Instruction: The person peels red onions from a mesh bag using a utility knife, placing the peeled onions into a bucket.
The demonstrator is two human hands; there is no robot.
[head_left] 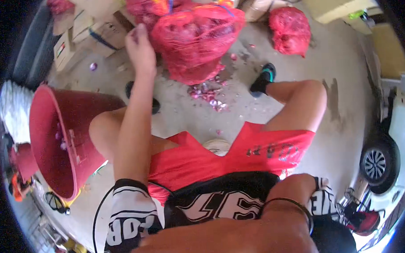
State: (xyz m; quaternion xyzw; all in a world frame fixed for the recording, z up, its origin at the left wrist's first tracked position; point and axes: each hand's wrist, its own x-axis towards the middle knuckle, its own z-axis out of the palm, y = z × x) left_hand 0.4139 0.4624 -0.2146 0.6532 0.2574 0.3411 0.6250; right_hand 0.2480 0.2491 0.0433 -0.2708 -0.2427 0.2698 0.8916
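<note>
My left hand (pixel 138 45) reaches forward, its fingers bent, beside the left edge of a large red mesh bag (pixel 190 42). The bag looks full of red onions and stands upright on the floor. Whether the fingers grip anything is hard to make out. Behind it, a second red mesh bag (pixel 140 8) partly overlaps the hand's fingertips. Very close to the camera, my right hand (pixel 224 239) fills the bottom of the view, blurred, with its fingers hidden. Purple onion skins (pixel 210 95) lie scattered in front of the large bag.
A tall red plastic bin (pixel 88 101) lies tilted at my left, a few onions inside. One loose onion (pixel 93 66) is on the floor. Cardboard boxes (pixel 110 34) are stacked at the back left. Another red bag (pixel 290 32) stands back right; a car wheel (pixel 374 164) is at right.
</note>
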